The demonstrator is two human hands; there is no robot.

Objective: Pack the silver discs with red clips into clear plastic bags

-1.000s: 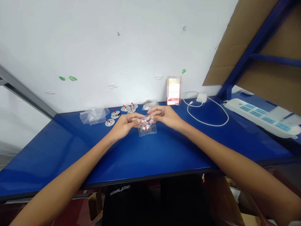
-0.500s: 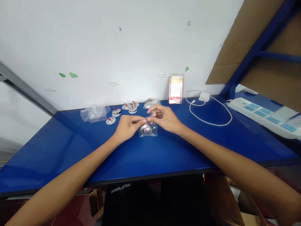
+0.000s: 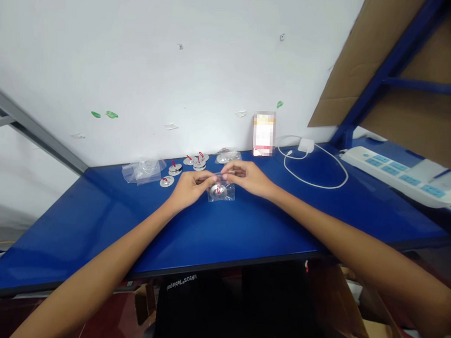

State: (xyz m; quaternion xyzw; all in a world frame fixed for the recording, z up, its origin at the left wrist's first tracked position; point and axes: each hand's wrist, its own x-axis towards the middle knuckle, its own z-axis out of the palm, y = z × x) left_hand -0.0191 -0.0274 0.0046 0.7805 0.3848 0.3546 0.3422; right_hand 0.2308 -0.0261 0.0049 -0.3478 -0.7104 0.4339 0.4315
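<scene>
A clear plastic bag (image 3: 230, 194) is pinched at its top edge by both hands, near the middle of the blue table. Inside it lies a round silver finger cymbal (image 3: 218, 191) with a red cord loop. My left hand (image 3: 191, 186) is closed on the bag's left top corner, thumb over fingers. On the other top corner, my right hand (image 3: 247, 177) is closed with its thumb against the fingers. Loose cymbals (image 3: 199, 163) with red loops stand in small stacks behind and left of my left hand. Another bagged piece (image 3: 228, 156) lies behind my right hand.
Clear plastic bags (image 3: 143, 171) lie in a pile at the back left. A blurred, bright upright phone-like object (image 3: 264, 135) leans on the wall. Right of it are a white charger cable (image 3: 330, 186) and a power strip (image 3: 399, 176). The blue table (image 3: 223, 233) meets the wall behind.
Both hands keep hold of the bag's top edge. The fingers have shifted slightly and the left thumb sits a little higher. The bag and cymbal have moved slightly upward in view.
</scene>
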